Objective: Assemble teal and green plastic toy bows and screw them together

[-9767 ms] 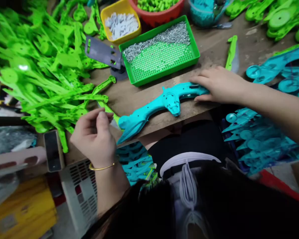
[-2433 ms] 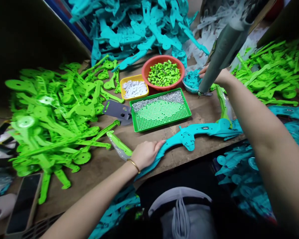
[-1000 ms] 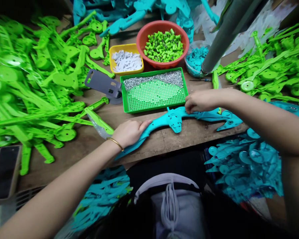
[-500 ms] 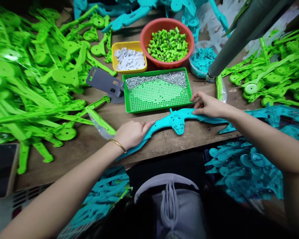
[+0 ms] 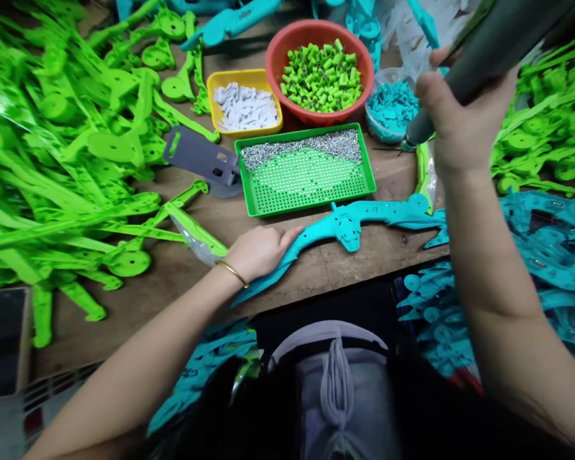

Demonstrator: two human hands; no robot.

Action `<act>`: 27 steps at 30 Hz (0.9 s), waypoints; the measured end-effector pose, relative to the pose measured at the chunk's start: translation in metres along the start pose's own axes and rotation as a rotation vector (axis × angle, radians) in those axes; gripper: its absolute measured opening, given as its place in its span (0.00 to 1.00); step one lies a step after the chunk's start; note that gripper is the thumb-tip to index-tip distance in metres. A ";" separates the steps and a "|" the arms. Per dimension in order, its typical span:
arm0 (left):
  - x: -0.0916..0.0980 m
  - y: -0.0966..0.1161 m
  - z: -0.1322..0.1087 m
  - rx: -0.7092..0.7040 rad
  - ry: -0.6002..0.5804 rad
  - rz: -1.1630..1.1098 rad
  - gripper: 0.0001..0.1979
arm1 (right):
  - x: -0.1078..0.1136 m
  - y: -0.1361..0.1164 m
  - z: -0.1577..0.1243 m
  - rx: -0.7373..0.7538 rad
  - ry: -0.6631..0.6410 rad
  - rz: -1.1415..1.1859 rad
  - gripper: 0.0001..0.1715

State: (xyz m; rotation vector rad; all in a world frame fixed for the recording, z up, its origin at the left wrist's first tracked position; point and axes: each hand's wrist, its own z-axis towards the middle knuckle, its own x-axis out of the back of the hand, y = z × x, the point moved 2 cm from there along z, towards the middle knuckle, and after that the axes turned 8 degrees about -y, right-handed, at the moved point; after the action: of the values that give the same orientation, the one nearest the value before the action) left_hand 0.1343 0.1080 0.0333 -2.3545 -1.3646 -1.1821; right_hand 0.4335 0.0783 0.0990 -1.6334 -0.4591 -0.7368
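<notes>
A curved turquoise plastic part point(image 5: 316, 233) lies along the front of the wooden table. My left hand point(image 5: 260, 253) is closed round its left arm. At the upper right my right hand point(image 5: 469, 121) grips a dark grey powered screwdriver point(image 5: 482, 61), its fingers wrapped round the body. The tool's tip points down and left, beside a clear bowl of small turquoise pieces point(image 5: 391, 108). Behind the curved part sits a green perforated tray point(image 5: 311, 203) with small metal screws heaped along its far side.
A red bowl point(image 5: 274, 61) of green cylinders and a yellow tray point(image 5: 211, 108) of white pieces stand behind. Green parts point(image 5: 115, 147) pile at left, more at right. Turquoise parts point(image 5: 551, 249) lie at right. A phone point(image 5: 2, 338) rests at the left edge.
My right hand has left the curved part, moved up and right, and taken hold of the screwdriver. My left hand stays on the curved part.
</notes>
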 end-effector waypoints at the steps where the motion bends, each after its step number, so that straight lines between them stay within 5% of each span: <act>1: 0.000 -0.001 0.000 -0.002 0.001 -0.007 0.41 | -0.010 -0.005 -0.001 0.023 0.017 0.037 0.27; 6: -0.003 -0.003 0.001 0.034 0.028 -0.030 0.43 | -0.072 -0.016 0.000 0.133 0.149 0.229 0.31; 12: -0.006 -0.001 0.002 0.030 0.041 -0.057 0.41 | -0.110 -0.011 0.029 0.227 0.701 0.488 0.31; 22: -0.004 0.000 0.000 0.051 0.026 -0.062 0.43 | -0.110 -0.016 0.027 0.250 0.737 0.516 0.33; 27: -0.005 0.000 0.000 0.044 0.029 -0.060 0.42 | -0.109 -0.025 0.024 0.354 0.696 0.609 0.24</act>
State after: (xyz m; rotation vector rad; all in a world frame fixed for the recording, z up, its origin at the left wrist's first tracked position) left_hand 0.1328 0.1051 0.0292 -2.2733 -1.4456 -1.1847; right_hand 0.3439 0.1182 0.0405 -1.0050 0.3819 -0.6540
